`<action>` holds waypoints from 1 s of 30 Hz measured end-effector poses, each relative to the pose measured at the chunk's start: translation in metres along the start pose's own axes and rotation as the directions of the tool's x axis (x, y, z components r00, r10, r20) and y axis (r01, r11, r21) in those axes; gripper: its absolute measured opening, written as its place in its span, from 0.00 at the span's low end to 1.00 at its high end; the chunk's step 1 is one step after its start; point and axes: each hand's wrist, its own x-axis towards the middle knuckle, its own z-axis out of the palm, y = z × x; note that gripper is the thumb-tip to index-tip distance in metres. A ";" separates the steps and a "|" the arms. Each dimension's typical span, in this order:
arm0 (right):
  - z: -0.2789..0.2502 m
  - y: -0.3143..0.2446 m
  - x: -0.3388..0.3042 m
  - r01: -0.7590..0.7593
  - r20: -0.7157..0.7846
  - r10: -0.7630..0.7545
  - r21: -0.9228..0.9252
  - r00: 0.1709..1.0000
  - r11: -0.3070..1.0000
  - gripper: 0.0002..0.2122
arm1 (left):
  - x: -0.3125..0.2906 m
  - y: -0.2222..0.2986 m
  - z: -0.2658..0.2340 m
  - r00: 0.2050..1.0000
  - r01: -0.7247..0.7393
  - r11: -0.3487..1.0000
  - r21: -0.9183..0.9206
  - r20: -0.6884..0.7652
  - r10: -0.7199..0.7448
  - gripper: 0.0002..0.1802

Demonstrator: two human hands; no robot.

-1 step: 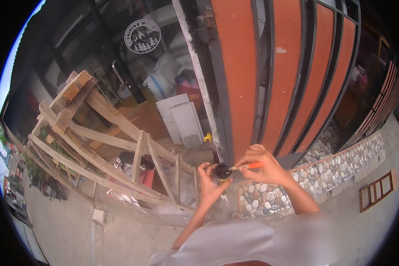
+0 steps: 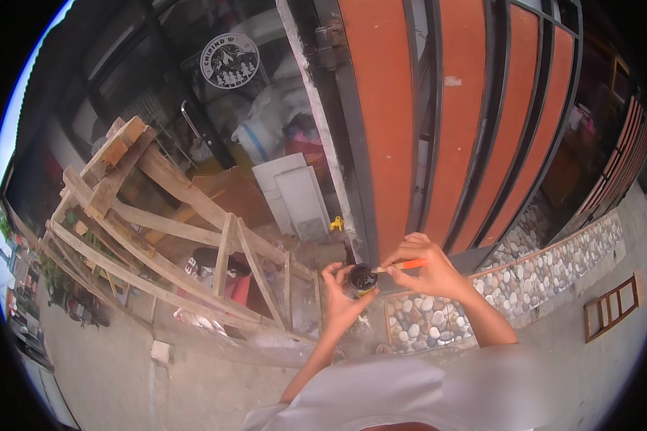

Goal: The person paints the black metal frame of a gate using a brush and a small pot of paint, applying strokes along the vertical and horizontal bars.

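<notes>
Plainly, both hands are busy at the middle of the scene. The left hand point(image 2: 346, 300) is wrapped part-way around a small can point(image 2: 363, 280), its fingers curled along the can's left side and the thumb laid against the near right side, so the can is firmly grasped. The can is upright, its round mouth uncovered, with dark, glossy liquid point(image 2: 361, 275) inside.

The right hand point(image 2: 433, 271), just to the right of the can, pinches a slim brush with an orange handle point(image 2: 410, 264). Its fingers are bent and drawn together around the handle, with the thumb on the near side. The brush points left, its tip at the right edge of the can's rim; whether the tip touches the rim is too small to tell.

Beyond the hands, on the far side, stands a tall screen of orange panels point(image 2: 388, 144) with dark uprights. To the left is a rough wooden frame point(image 2: 224, 251), with pale boards point(image 2: 298, 201) farther back. To the right runs a strip of pebbles point(image 2: 428, 316), and farther right a small wooden rack point(image 2: 611, 309) lies on the pavement point(image 2: 553, 359).
</notes>
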 end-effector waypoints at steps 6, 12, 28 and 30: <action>0.010 0.022 -0.005 -0.102 -0.199 0.121 0.099 0.973 0.990 0.07 | 0.006 -0.003 0.006 0.998 -0.007 0.999 0.050 0.066 0.004 0.50; 0.005 0.019 -0.003 -0.230 -0.276 0.262 0.141 0.925 0.963 0.08 | 0.012 -0.002 0.006 0.993 -0.051 0.999 0.009 0.104 0.050 0.50; 0.001 -0.018 0.027 -0.100 -0.070 0.096 -0.058 0.993 0.993 0.05 | 0.045 0.000 -0.024 0.994 -0.087 0.996 0.016 0.074 0.086 0.49; 0.002 -0.018 0.030 -0.063 -0.007 0.062 -0.092 0.998 0.994 0.05 | 0.049 -0.001 -0.032 0.995 -0.075 0.997 0.028 0.062 0.073 0.49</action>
